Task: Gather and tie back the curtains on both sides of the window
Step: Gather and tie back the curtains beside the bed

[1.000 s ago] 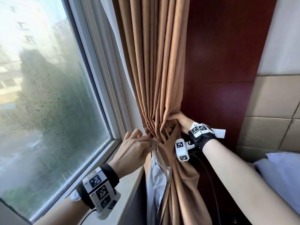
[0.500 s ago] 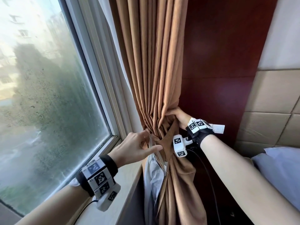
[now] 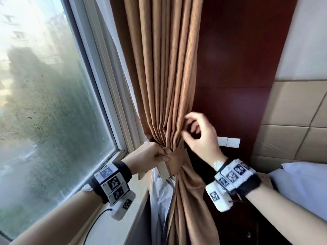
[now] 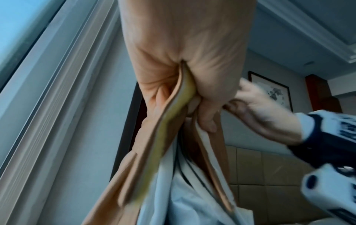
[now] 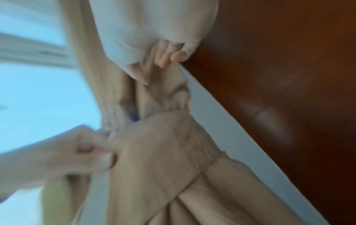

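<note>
Fingers (image 3: 163, 157) of left hand (image 3: 148, 154) pinch tieback (image 3: 177, 162) round curtain (image 3: 168, 85)

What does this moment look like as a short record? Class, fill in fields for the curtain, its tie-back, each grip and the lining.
curtain: brown pleated fabric curtain, gathered into one bundle beside the glass window
tie-back: brown fabric band, wrapped around the bundle
left grip: left grip grips the band's ends on the bundle's window side
right grip: right grip, fingers curled on the curtain's folds just above the band, apparently pinching one
lining: white fabric layer hangs below the band
stage: band on; whether it is fastened cannot be told
</note>
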`<action>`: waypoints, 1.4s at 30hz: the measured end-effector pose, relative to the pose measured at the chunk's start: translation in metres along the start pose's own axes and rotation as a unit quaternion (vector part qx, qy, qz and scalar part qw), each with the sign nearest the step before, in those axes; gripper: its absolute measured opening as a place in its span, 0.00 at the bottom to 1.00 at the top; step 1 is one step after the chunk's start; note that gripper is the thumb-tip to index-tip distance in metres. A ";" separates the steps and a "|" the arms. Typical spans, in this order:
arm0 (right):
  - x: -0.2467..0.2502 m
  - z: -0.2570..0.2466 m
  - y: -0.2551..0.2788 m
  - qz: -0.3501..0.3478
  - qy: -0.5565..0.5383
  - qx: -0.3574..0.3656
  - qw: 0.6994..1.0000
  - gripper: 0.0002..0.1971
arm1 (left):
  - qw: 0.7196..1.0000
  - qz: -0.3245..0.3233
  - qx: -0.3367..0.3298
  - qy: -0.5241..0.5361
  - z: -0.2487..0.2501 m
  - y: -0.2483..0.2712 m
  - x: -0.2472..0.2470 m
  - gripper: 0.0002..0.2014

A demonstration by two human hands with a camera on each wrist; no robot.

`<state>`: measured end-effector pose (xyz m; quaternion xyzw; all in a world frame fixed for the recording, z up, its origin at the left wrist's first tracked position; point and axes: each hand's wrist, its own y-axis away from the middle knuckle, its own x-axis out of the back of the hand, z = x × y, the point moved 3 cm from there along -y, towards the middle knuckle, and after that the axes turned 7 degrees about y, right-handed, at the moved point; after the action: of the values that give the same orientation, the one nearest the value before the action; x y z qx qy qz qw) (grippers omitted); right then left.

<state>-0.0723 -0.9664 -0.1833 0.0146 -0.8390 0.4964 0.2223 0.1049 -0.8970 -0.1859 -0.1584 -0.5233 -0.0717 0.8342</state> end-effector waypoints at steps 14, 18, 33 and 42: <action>-0.023 -0.023 0.015 -0.368 0.249 0.075 0.893 0.33 | 0.998 0.018 0.051 0.044 0.001 -0.009 -0.005 0.14; -0.028 -0.026 0.018 -0.421 0.233 0.044 0.875 0.36 | 0.992 0.038 0.087 0.084 -0.004 -0.009 -0.009 0.16; -0.033 -0.019 0.034 -0.317 0.243 0.000 0.917 0.23 | 0.994 -0.106 0.009 0.017 -0.007 0.010 0.004 0.17; -0.028 -0.012 0.033 -0.299 0.235 -0.023 0.924 0.22 | 0.998 -0.013 -0.062 0.003 -0.008 0.014 -0.002 0.10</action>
<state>-0.0507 -0.9448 -0.2161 0.1429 -0.7303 0.3767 0.5517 0.1152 -0.8866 -0.1938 -0.2028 -0.5175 -0.1153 0.8233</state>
